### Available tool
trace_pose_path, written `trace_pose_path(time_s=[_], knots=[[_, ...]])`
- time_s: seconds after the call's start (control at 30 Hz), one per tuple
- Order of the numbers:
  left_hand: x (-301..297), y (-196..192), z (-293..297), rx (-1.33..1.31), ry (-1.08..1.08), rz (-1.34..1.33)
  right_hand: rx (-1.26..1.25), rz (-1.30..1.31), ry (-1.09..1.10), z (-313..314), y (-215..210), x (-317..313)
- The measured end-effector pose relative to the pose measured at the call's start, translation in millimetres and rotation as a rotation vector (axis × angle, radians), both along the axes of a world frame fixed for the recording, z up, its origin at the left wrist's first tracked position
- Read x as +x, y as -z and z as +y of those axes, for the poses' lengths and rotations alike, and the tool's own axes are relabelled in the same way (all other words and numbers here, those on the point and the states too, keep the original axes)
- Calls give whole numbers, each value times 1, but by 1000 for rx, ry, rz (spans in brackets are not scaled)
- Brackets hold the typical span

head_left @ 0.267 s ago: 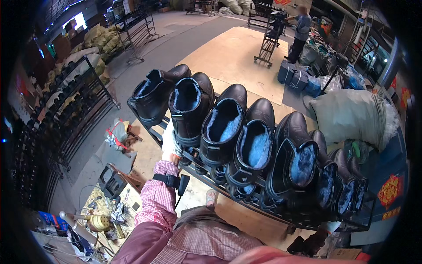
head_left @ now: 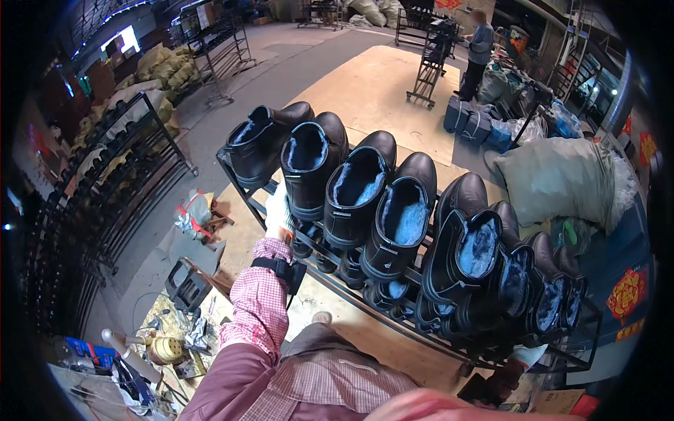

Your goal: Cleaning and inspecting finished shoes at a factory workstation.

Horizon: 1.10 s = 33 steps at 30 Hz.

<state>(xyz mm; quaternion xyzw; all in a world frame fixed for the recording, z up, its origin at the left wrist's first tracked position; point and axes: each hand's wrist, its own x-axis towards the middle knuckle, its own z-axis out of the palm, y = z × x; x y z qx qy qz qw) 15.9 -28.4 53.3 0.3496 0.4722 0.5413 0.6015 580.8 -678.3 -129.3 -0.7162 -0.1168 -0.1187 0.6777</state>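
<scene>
A black metal shoe rack [head_left: 246, 196] stretches across in front of me, from the left middle to the lower right. Along its top sits a row of black leather shoes [head_left: 351, 186] with bluish fleece lining, toes pointing away from me. More dark shoes [head_left: 351, 269] show on a level beneath. My left hand [head_left: 279, 210], in a white glove, is closed on the rack's frame near its left end, beside the second shoe; its fingertips are partly hidden. At the rack's lower right end my right hand [head_left: 529, 355], also gloved in white, grips the frame, mostly in shadow.
Wooden boards [head_left: 379, 84] cover the floor ahead. Another person [head_left: 479, 52] stands at a wheeled rack [head_left: 430, 59] in the distance. Stuffed white sacks [head_left: 554, 186] lie at the right. A loaded rack [head_left: 105, 189] stands at the left, and a cluttered bench [head_left: 175, 337] at the lower left.
The rack's left end, its shoes and my left hand have shifted slightly to the right in the picture. Both hands keep their places on the rack. My visible foot has drawn back.
</scene>
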Motion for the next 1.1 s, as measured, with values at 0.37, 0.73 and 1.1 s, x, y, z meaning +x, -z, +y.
trace_pose_path(time_s=[0.37,0.73,1.1], knots=[[-17,3,12,136,69,5,-361,-171,145,2,-35,-89],[-28,-8,6,228,202,-135,693,348,264,58,-140,-159],[-137,93,-94,-177,336,-164,511,592,367,104,-164,-214]])
